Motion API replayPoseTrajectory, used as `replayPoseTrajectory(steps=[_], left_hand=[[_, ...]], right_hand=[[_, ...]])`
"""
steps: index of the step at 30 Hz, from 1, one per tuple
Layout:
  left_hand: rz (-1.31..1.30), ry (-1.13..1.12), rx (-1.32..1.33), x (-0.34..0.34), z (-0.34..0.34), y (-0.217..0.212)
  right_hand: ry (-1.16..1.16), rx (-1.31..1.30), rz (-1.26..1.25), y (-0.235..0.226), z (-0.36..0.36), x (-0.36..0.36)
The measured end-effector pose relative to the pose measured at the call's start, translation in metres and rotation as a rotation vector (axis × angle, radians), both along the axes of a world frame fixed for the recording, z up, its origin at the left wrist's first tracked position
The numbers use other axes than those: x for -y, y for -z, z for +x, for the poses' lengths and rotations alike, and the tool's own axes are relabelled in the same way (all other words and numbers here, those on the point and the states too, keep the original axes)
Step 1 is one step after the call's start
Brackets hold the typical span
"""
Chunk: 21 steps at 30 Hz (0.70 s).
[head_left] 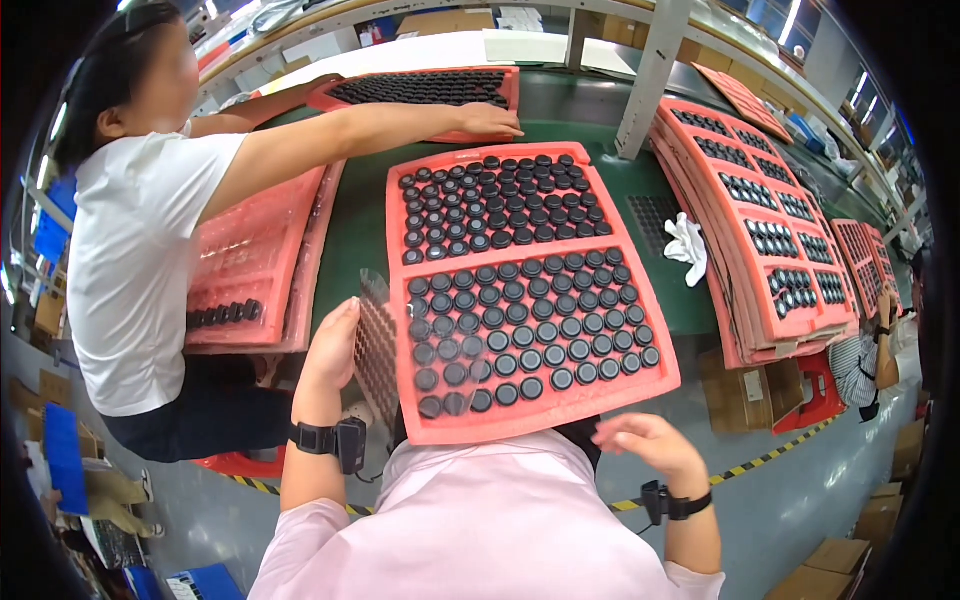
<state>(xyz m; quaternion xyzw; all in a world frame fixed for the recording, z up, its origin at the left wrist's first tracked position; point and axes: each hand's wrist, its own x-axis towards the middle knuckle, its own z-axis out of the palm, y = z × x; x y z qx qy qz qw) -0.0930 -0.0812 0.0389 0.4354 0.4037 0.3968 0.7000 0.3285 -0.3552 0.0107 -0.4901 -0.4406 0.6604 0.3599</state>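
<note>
A pink foam tray (530,412) lies in front of me, with rows of round black caps (540,310) in its two sections. Some caps in the upper left rows have a greyer top. My left hand (337,345) pinches a see-through sheet with rows of small dark dots (376,350). It stands tilted along the tray's left edge, and its clear part overlaps the lower left caps. Beyond the tray's lower right corner, my right hand (652,442) hangs in the air. Its fingers are loosely bent and apart, and it holds nothing.
A co-worker (140,270) at the left reaches over another tray of black parts (430,90). Stacked pink trays (755,230) stand at the right. Between them are a white glove (686,247) and a dark dotted sheet (652,222) on the green table (600,120). A metal post (652,75) rises behind.
</note>
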Motion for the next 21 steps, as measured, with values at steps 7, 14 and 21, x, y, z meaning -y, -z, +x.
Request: replayPoseTrajectory(steps=[7,14,21], left_hand=[[0.093,0.040,-0.050,0.006,-0.012,0.020],[-0.073,0.073,0.237,0.029,-0.019,0.016],[-0.077,0.082,0.235,0.024,-0.046,-0.032]], right_hand=[[0.364,-0.635,0.072,0.046,-0.071,-0.022],[0.536,-0.670,0.253,0.025,-0.095,-0.027],[0.578,-0.598,0.185,-0.050,-0.088,-0.025]])
